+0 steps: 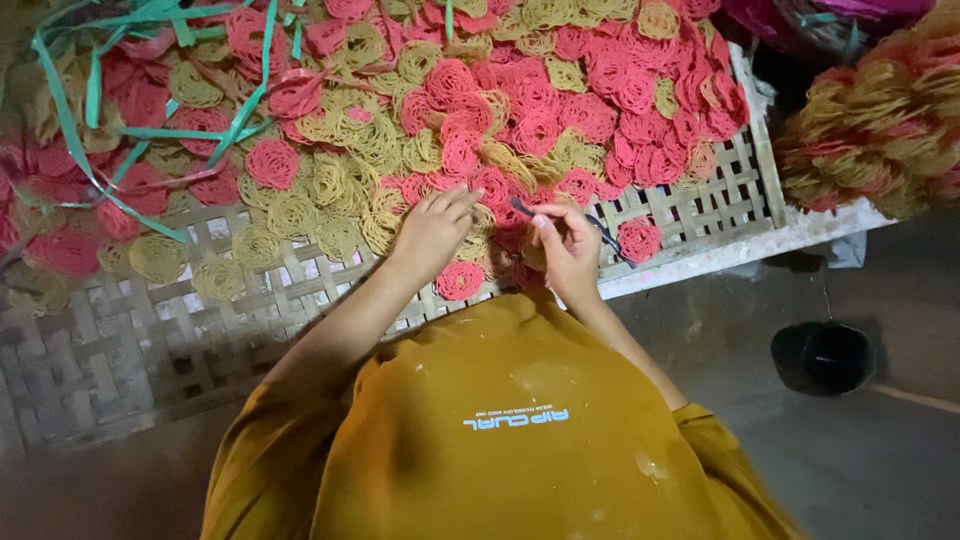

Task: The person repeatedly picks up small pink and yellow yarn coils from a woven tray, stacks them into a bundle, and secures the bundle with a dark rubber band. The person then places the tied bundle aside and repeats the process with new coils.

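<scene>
Sorting round noodle discs (460, 280) on the woven bamboo tray (150, 350). Left hand (432, 232) resting flat and open on the pile, holding nothing. Right hand (566, 250) pinching a thin dark strip (520, 208) over a small stack. Next likely needing more discs gathered carefully.

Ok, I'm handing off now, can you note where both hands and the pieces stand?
Left hand: flat on the pink and yellow coiled discs, nothing clearly gripped.
Right hand: pinching a dark strap over a small stack of discs.
Discs lie heaped across the woven bamboo tray; green straps lie at the far left.
Done: bundled stacks sit at right.
Left: most of the heap is loose.
</scene>
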### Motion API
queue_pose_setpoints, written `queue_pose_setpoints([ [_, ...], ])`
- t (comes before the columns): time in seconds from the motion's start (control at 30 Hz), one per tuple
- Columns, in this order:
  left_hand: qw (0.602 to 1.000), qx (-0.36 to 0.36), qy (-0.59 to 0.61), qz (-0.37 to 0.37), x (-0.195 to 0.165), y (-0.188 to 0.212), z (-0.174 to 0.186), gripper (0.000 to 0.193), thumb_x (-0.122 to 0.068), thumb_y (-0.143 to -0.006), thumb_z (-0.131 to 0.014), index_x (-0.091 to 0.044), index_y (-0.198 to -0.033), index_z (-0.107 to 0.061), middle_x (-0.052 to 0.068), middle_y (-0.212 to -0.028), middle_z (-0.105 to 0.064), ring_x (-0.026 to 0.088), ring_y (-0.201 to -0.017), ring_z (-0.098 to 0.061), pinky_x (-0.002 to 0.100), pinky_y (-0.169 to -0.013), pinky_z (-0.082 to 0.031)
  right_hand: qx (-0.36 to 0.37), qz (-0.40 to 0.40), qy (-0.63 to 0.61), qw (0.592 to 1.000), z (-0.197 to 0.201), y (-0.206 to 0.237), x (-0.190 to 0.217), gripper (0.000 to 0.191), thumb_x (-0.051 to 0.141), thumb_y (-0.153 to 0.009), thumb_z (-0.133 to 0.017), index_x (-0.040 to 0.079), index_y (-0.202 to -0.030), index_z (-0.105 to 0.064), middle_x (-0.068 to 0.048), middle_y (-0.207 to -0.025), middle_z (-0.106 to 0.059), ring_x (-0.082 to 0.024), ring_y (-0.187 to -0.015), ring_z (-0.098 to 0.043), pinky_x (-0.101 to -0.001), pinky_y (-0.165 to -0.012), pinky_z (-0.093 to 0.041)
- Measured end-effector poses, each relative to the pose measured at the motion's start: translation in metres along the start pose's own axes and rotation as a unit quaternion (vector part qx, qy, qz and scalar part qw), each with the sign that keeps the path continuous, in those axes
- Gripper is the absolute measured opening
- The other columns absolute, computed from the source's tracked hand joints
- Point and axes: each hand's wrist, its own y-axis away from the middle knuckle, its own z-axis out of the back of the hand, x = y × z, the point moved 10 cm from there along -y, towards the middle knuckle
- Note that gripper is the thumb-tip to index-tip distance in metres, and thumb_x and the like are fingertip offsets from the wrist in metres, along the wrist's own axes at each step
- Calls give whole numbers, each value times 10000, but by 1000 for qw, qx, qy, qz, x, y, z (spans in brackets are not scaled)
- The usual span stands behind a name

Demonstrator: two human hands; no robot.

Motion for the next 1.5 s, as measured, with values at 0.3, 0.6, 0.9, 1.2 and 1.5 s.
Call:
queue_pose_setpoints([
  [0.3, 994, 37, 97, 24, -6, -5, 20, 599, -237, -706, -747, -65, -1270, -643, 122, -1465, -522, 320, -1340, -460, 493, -1073, -353, -21, -54, 8, 998, -4, 1, -12, 51, 39, -1015, -649, 7, -1039, -681, 79, -728, -555, 2, -609, -462, -195, -535, -357],
  [0.6, 779, 28, 554, 290, 42, 2, -22, 335, -229, -1072, -465, -77, -1353, -567, 127, -1365, -721, 225, -1140, -748, 324, -911, -614, -8, 58, 222, 973, -21, 1, 20, 54, 45, -938, -759, 4, -956, -728, -17, -815, -666, -76, -694, -550, -241, -633, -440],
  [0.9, 692, -89, 674, 244, 23, 1, -13, 387, -150, -1081, -455, -98, -1451, -554, 121, -1319, -687, 194, -1183, -657, 359, -966, -577, -13, 78, 299, 951, -34, -6, 25, 82, 57, -915, -773, -1, -929, -718, -83, -799, -687, -119, -659, -598, -277, -612, -467],
  [1.2, 739, -102, 643, 173, -4, -8, -3, 356, -163, -1104, -487, -90, -1435, -598, 93, -1334, -720, 102, -1190, -633, 287, -1079, -461, -42, 69, 285, 955, -24, -9, 16, 92, 50, -921, -776, -12, -925, -708, -83, -739, -657, -132, -627, -561, -288, -590, -450],
  [1.5, 942, -170, 289, 22, -56, -31, 80, 381, -166, -1006, -571, -117, -1370, -673, 94, -1317, -703, 236, -1261, -656, 506, -1221, -316, -92, 115, 156, 977, 38, 6, 23, 177, 0, -1037, -600, 4, -1213, -609, -65, -1121, -604, -122, -1019, -594, -271, -932, -492],
])
